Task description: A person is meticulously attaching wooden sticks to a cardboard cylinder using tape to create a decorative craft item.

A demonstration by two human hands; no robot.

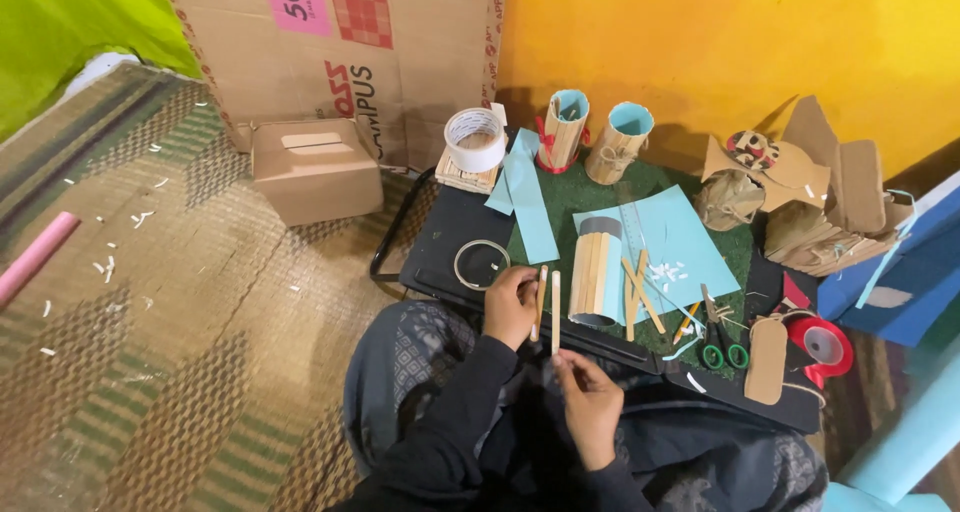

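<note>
Left hand (510,307): closed around one wooden craft stick (541,302), held upright over the near edge of the black table (450,237).
Right hand (590,400): thumb and fingers pinched on the lower end of a second craft stick (556,313), upright, just beside the first and apart from it.
Sticks in hand: two, one per hand.
Stick-clad tube (595,272): one, lying on the green mat (590,192) just beyond the hands; blue paper wall, a row of sticks along its near side.
Loose sticks (640,292): about three, crossed on the blue paper sheet (690,242) right of the tube.
Standing tubes: two, blue inside, at the far edge of the mat; the left one (564,130) with a red tie, the right one (619,142) with twine.
Tape rolls: three; one white (475,139) on a small stick stack, one thin ring (481,263) flat on the table, one red (822,344) at the right.
Scissors (722,347): one pair, green handles, near the right edge of the mat.
Cardboard boxes: one small and shut (314,168) on the woven floor mat, one large (340,42) leaning against the wall.
Pink rod (35,255): one, on the floor at far left.
</note>
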